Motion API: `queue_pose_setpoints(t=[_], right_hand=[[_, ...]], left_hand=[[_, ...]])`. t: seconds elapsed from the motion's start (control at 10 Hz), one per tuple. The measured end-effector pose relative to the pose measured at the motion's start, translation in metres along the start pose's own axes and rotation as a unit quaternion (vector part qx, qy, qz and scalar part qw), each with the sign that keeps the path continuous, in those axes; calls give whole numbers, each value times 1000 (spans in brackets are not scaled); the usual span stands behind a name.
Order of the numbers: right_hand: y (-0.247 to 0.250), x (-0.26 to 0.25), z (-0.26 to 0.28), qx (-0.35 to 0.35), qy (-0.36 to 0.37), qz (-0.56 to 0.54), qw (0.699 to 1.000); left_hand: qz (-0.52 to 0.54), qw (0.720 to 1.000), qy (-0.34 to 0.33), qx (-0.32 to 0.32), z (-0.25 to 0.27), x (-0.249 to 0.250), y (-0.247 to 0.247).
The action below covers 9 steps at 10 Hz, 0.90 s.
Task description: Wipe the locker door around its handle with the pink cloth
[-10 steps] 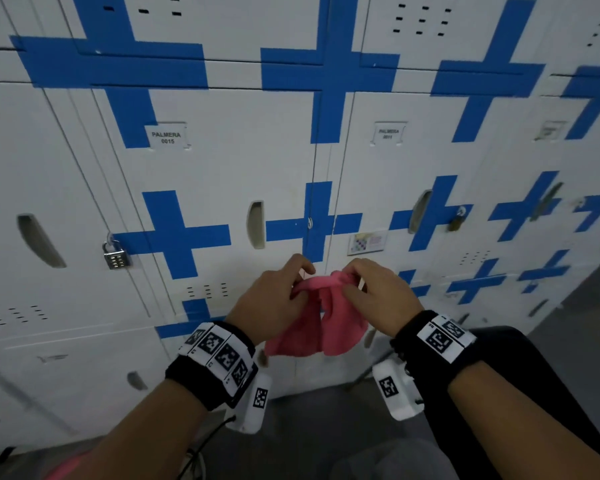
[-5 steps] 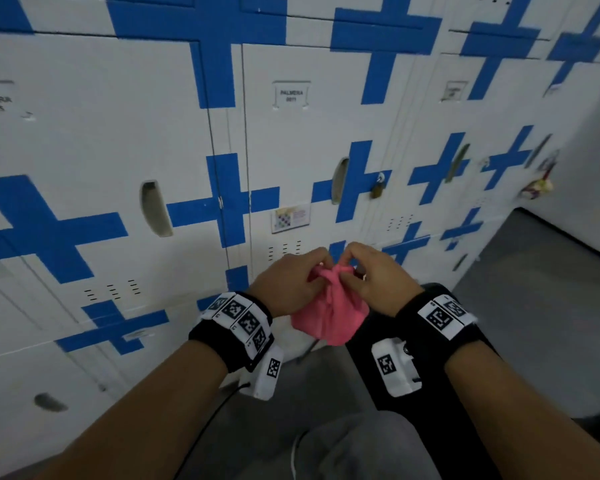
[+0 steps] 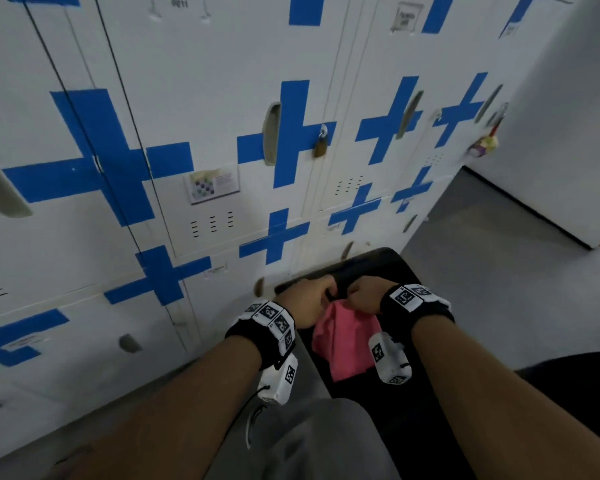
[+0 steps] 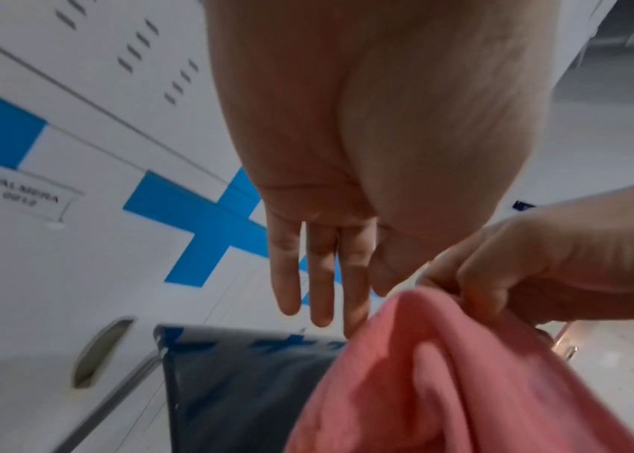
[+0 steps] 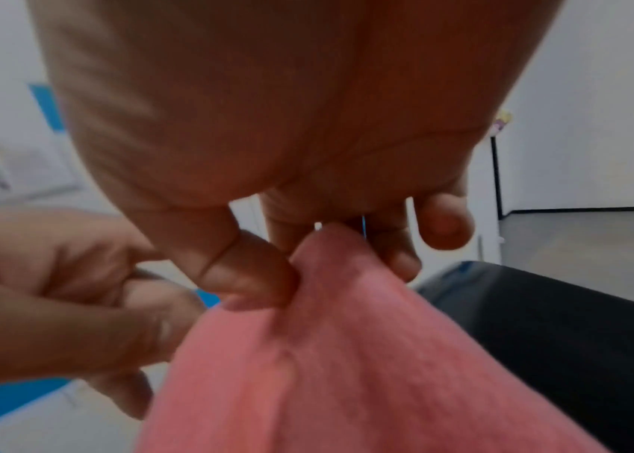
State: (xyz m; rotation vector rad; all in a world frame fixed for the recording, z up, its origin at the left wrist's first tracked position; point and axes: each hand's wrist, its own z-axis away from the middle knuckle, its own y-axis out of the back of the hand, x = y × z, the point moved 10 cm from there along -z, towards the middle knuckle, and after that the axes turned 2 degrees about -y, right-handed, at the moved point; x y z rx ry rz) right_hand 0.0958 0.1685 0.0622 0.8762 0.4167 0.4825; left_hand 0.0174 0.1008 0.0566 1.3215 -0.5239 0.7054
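The pink cloth (image 3: pixel 343 337) hangs bunched between my two hands, low in front of the white lockers. My right hand (image 3: pixel 362 296) pinches its top fold between thumb and fingers (image 5: pixel 253 275). My left hand (image 3: pixel 309 299) holds the cloth's edge beside it, thumb against the fabric, with three fingers (image 4: pixel 321 285) stretched out. The locker door (image 3: pixel 222 98) with a recessed handle (image 3: pixel 271 133) stands well above and beyond both hands. Neither hand nor the cloth touches any door.
A brass padlock (image 3: pixel 321 145) hangs beside that handle, and a sticker (image 3: pixel 213 183) sits lower left on the door. A black seat (image 3: pixel 381 268) lies right under the hands. A white wall (image 3: pixel 568 133) closes the right side above grey floor (image 3: pixel 499 271).
My head view swung right and down along the lockers. Both hands dropped with the cloth, from door height to just above the black seat, still holding it together.
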Motion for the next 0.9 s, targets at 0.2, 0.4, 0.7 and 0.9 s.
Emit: queue_pose_setpoints(t=[0.2,0.4,0.7,0.9], right_hand=[[-31,48,-62,13,-51,46,998],[-45,50,-108,82,-38,21,996],[-42,20,-100,197,-32,26,980],[-53,-76,-74,114,143,-129,975]], left_hand=[[-67,996,12,-52,-33,-31,-40],[-153,984,46,-73,-53,-77,-58],[-153,986,51,-38,-43,-92,-48],[-140,986,92,6,24,-91,9]])
